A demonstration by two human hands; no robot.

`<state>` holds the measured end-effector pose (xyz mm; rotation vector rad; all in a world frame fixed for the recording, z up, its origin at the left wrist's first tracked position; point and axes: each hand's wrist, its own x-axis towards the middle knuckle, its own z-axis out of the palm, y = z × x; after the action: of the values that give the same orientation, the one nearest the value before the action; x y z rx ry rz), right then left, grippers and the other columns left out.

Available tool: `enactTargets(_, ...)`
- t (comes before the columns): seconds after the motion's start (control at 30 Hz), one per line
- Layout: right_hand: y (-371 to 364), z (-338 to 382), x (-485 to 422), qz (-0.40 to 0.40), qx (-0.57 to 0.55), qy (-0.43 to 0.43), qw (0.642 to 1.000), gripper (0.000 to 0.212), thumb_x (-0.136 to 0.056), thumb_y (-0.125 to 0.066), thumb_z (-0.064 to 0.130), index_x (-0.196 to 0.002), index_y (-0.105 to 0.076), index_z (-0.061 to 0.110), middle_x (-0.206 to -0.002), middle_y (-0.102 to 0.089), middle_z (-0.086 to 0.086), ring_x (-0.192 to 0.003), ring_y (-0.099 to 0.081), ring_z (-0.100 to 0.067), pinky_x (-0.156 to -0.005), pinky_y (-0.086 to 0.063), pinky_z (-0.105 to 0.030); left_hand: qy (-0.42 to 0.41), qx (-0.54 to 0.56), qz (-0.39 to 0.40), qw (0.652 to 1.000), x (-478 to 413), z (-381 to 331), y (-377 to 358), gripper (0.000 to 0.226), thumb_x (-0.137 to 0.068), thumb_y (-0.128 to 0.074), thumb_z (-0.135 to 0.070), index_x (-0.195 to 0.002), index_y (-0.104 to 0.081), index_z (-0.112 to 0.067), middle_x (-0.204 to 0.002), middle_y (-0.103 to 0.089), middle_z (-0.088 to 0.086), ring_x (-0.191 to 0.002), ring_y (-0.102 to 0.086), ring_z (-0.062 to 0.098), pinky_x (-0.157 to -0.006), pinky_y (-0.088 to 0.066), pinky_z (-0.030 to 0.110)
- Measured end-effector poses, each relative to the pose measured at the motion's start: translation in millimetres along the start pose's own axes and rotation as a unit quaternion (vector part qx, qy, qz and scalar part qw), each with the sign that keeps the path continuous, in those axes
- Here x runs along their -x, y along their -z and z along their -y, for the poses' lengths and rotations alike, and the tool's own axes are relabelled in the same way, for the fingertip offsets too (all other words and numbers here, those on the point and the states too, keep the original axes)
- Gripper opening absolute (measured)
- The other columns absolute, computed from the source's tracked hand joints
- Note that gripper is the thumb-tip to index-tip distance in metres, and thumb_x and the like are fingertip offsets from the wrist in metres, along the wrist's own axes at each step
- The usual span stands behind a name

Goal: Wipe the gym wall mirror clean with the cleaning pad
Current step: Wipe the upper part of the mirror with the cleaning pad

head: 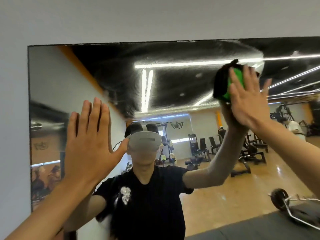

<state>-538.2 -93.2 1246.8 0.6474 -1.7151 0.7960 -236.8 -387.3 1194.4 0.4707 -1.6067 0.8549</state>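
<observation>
Mirror: the large frameless rectangular wall mirror is hanging on a pale grey wall, its upper glass showing hazy arced wipe streaks.
Pad: the green cleaning pad with black fabric backing is lying flat against the mirror's upper right area.
Right hand: the right hand is pressing the pad onto the glass, fingers straight and spread wide.
Left hand: the left hand is resting flat on the mirror's lower left, fingers straight, holding nothing.
Reflection: gym machines and a barbell are showing in the glass.
</observation>
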Motion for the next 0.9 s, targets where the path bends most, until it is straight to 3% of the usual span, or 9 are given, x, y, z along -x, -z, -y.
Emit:
enactTargets(0.1,-2.5,28.1,3.4,-0.012,-0.05,-0.091,0.995,0.065,-0.104,0.001,0.055,-0.166,0.0,0.034,-0.174,0.009,-0.007,-0.159,0.014,-0.026,-0.126,0.009,-0.062,-0.002,0.002,-0.004,1.0,0.2,0.3,0.6,0.096,-0.099,-0.031,-0.068,-0.167,-0.016,-0.001,-0.176,-0.009,0.017,-0.163,-0.008,0.036,-0.13,-0.012,0.058)
enactTargets(0.17,-8.5,75.2,11.8,-0.024,-0.051,-0.089,0.994,0.066,-0.103,0.0,0.056,-0.166,0.001,0.034,-0.173,0.011,-0.008,-0.159,0.014,-0.029,-0.126,0.008,-0.06,-0.003,0.006,-0.005,1.0,0.5,1.0,0.3,0.096,-0.099,-0.031,-0.068,-0.167,-0.015,-0.002,-0.176,-0.007,0.017,-0.163,-0.007,0.035,-0.131,-0.011,0.057)
enactTargets(0.27,-22.0,161.1,34.8,-0.032,-0.043,0.007,0.999,0.063,-0.107,-0.01,0.056,-0.166,-0.001,0.035,-0.173,0.011,-0.008,-0.159,0.013,-0.031,-0.127,0.007,-0.059,-0.006,0.012,-0.005,1.0,0.3,1.5,0.4,0.097,-0.099,-0.029,-0.07,-0.168,-0.013,-0.003,-0.177,-0.006,0.016,-0.164,-0.006,0.034,-0.131,-0.009,0.056)
enactTargets(0.37,-32.0,215.9,60.0,-0.037,-0.046,0.145,0.988,0.063,-0.106,-0.019,0.057,-0.165,-0.018,0.035,-0.174,-0.004,-0.01,-0.16,0.003,-0.032,-0.127,0.001,-0.06,-0.012,0.021,-0.005,1.0,0.8,3.3,1.2,0.097,-0.1,-0.026,-0.071,-0.168,-0.014,-0.003,-0.177,-0.006,0.016,-0.164,-0.006,0.034,-0.131,-0.008,0.055)
enactTargets(0.5,-28.5,167.0,57.2,-0.022,-0.004,0.241,0.97,0.062,-0.107,-0.02,0.06,-0.165,-0.017,0.039,-0.175,-0.005,-0.006,-0.161,0.002,-0.028,-0.125,0.001,-0.063,-0.013,0.02,-0.001,1.0,0.9,5.8,0.5,0.095,-0.099,-0.027,-0.069,-0.168,-0.014,-0.005,-0.177,-0.005,0.014,-0.164,-0.004,0.032,-0.131,-0.01,0.056)
enactTargets(0.63,-20.6,57.7,46.6,-0.003,-0.001,0.117,0.993,0.064,-0.105,-0.009,0.066,-0.164,-0.008,0.042,-0.174,0.008,0.0,-0.16,0.011,-0.022,-0.125,0.014,-0.057,-0.006,0.019,0.001,1.0,0.6,3.2,-0.2,0.095,-0.099,-0.023,-0.068,-0.168,-0.015,-0.004,-0.177,-0.005,0.013,-0.164,-0.003,0.031,-0.131,-0.009,0.056)
enactTargets(0.73,-6.7,-20.8,39.2,0.015,-0.015,-0.025,0.999,0.065,-0.104,-0.008,0.067,-0.164,-0.001,0.043,-0.174,0.011,0.001,-0.159,0.014,-0.021,-0.125,0.009,-0.064,-0.004,0.014,0.001,1.0,0.4,1.2,-0.5,0.096,-0.099,-0.021,-0.069,-0.168,-0.015,-0.003,-0.177,-0.005,0.015,-0.164,-0.003,0.033,-0.131,-0.009,0.057)
enactTargets(0.83,-0.7,-30.8,31.7,0.011,-0.034,-0.133,0.99,0.069,-0.103,-0.006,0.064,-0.166,0.001,0.036,-0.174,0.011,-0.005,-0.159,0.014,-0.026,-0.124,0.009,-0.064,-0.002,0.013,0.004,1.0,-0.3,0.6,0.4,0.096,-0.098,-0.027,-0.067,-0.167,-0.016,-0.001,-0.177,-0.005,0.017,-0.163,-0.005,0.035,-0.13,-0.01,0.059)
enactTargets(0.9,-3.1,3.2,25.5,-0.005,-0.057,-0.151,0.987,0.069,-0.103,-0.008,0.06,-0.166,0.002,0.033,-0.174,0.012,-0.007,-0.159,0.015,-0.029,-0.126,0.008,-0.061,-0.003,0.008,0.001,1.0,0.0,0.0,0.7,0.096,-0.098,-0.029,-0.067,-0.167,-0.017,-0.001,-0.176,-0.007,0.017,-0.163,-0.007,0.037,-0.13,-0.011,0.06)
